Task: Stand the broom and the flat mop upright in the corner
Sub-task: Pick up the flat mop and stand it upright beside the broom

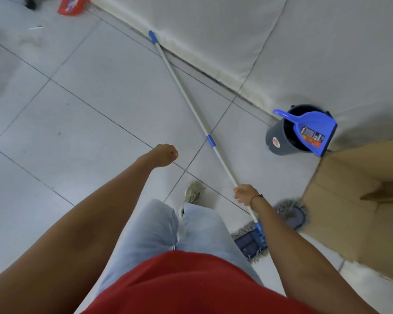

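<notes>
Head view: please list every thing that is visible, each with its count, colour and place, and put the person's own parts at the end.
flat mop: 1, blue head with grey fringe, silver pole with blue grip, head on floor near right leg, pole tip at the wall base
bucket: 1, dark grey, on floor by the wall, right
dustpan: 1, blue, resting in the bucket
cardboard: 1, brown, on floor at far right
red object: 1, red, top left by the wall, cut off by the edge
floor: white tiles
wall: white
shoe: 1, pale, below centre
left hand: 1, fisted, empty, centre
right hand: 1, closed on the mop pole
</notes>
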Demonstrator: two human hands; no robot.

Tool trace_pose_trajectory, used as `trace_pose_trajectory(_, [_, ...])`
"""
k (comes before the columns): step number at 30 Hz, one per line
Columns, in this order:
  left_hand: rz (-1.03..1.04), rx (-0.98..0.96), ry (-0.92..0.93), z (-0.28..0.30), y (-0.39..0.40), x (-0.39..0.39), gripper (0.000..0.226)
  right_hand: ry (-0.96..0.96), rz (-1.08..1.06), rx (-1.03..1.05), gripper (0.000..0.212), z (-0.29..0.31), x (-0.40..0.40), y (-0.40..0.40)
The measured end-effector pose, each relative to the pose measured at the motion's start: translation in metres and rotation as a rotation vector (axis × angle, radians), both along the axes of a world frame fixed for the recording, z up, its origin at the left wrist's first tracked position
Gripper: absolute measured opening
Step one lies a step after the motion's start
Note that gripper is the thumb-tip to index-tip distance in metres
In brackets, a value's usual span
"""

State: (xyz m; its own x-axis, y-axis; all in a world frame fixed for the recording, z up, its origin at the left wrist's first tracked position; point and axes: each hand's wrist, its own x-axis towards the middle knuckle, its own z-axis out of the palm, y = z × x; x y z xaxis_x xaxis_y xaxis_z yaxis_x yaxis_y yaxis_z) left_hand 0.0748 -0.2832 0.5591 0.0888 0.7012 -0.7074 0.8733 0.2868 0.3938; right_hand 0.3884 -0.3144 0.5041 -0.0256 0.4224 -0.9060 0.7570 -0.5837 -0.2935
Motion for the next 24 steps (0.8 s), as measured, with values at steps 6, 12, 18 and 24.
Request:
trace_pose_trajectory(6, [-0.075, -0.066, -0.013, -0.024, 0.089, -0.022, 0.02, 0.054, -0.071, 0.118, 0.02, 0.001, -0.059, 0.103])
trace_pose_trajectory(12, [-0.004, -0.088, -0.095, -0.075, 0.17, -0.025, 0.03, 0.006, -0.066, 0.16, 0.029, -0.018, -0.092, 0.179])
trace_pose_trajectory(18, [0.71, -0.216, -0.451, -0.144, 0.249, -0.013, 0.018, -0.023, -0.094, 0.093, 0.033, -0.101, -0.116, 0.224])
trace_pose_trajectory(24, [1.102, -0.176, -0.486, -0.304, 0.297, -0.004, 0.024, -0.014, -0.087, 0.088, 0.031, -0.249, -0.114, 0.246])
